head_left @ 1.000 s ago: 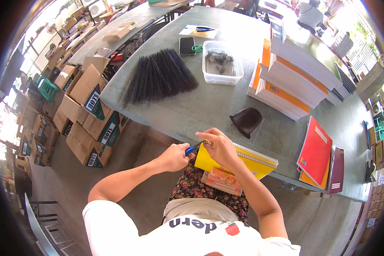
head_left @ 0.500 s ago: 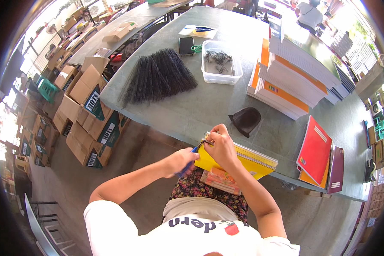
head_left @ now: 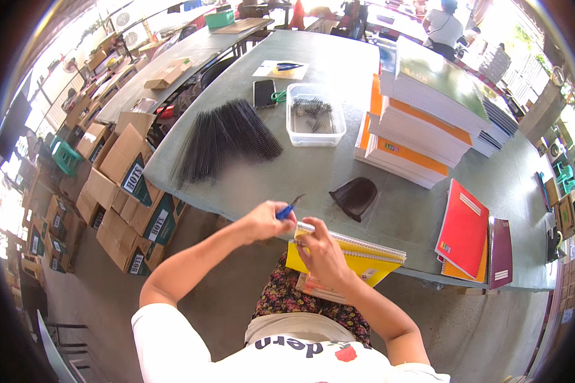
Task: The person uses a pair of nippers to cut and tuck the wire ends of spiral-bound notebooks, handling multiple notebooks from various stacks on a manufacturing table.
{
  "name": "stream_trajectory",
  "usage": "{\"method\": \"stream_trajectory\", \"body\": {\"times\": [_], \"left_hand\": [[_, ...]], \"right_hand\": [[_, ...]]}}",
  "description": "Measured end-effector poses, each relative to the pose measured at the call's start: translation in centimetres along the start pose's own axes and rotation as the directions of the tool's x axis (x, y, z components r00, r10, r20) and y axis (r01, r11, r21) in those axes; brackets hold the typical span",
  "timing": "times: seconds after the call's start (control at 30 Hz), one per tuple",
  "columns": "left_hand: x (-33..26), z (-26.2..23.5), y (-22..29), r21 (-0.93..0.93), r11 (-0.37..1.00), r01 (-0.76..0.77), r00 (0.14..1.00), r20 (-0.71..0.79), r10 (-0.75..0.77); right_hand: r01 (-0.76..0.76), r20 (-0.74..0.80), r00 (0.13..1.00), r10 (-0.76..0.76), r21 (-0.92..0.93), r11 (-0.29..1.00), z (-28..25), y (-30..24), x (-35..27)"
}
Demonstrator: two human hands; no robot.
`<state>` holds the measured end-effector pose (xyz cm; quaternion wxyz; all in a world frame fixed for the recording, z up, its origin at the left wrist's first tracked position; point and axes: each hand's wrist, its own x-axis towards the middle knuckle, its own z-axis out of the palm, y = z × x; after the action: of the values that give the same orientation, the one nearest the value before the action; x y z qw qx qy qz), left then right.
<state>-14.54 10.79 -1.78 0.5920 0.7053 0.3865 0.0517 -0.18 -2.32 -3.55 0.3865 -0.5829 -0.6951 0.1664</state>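
My left hand [head_left: 266,221] is closed around blue-handled pliers [head_left: 287,211], whose thin dark tip points up and away from me. Beside it, my right hand [head_left: 329,255] grips the left end of a yellow spiral notebook [head_left: 370,260], fingers bent at its coil. Something pale and silvery shows at those fingertips, too small to make out. The notebook rests against the near table edge, above my lap, its coil along the upper side. The pliers are apart from the notebook. A dark half-round piece [head_left: 354,198] lies on the table just beyond.
On the grey-green table [head_left: 249,195] lie a bundle of black binding coils [head_left: 227,140], a see-through tub [head_left: 315,139] of coil bits, a phone [head_left: 264,94] and green-handled scissors [head_left: 278,96]. Stacked notebooks [head_left: 415,140] and a red notebook [head_left: 464,223] are right; cardboard boxes [head_left: 124,217] stand left.
The pliers have come off the notebook's coil end and moved up and forward with my left hand. My right hand stays at the coil, its fingers shifted. The view has tilted slightly.
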Motion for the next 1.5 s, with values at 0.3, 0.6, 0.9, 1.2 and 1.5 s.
{"method": "stream_trajectory", "body": {"times": [0.3, 0.6, 0.9, 1.2, 1.5], "left_hand": [[6.5, -5.8, 10.1, 0.338, 0.869, -0.36, 0.732, -0.475, 0.488], [6.4, 0.0, -3.1, 0.825, 0.503, -0.257, 0.666, -0.226, 0.711], [10.4, -15.1, -4.8, 0.513, 0.676, 0.528, 0.573, -0.803, 0.162], [12.4, -16.3, -7.8, 0.165, 0.92, 0.355, 0.461, -0.887, -0.019], [9.2, -17.9, -8.7, 0.524, 0.847, 0.09, 0.484, -0.766, 0.422]], "right_hand": [[-0.104, 0.108, 0.984, 0.139, -0.281, 0.954, -4.7, 0.9, -3.2], [-0.509, -0.185, 0.859, 0.478, -0.198, 0.838, -16.4, 2.4, -6.5], [-0.627, -0.832, 0.552, 0.054, -0.372, 0.684, -29.6, 1.3, -9.0], [-0.685, -0.656, 0.636, 0.407, -0.237, 0.689, -22.9, 18.6, -9.4], [-0.082, -0.717, 0.57, -0.4, -0.534, 0.841, -27.3, 4.1, 6.4]]}}
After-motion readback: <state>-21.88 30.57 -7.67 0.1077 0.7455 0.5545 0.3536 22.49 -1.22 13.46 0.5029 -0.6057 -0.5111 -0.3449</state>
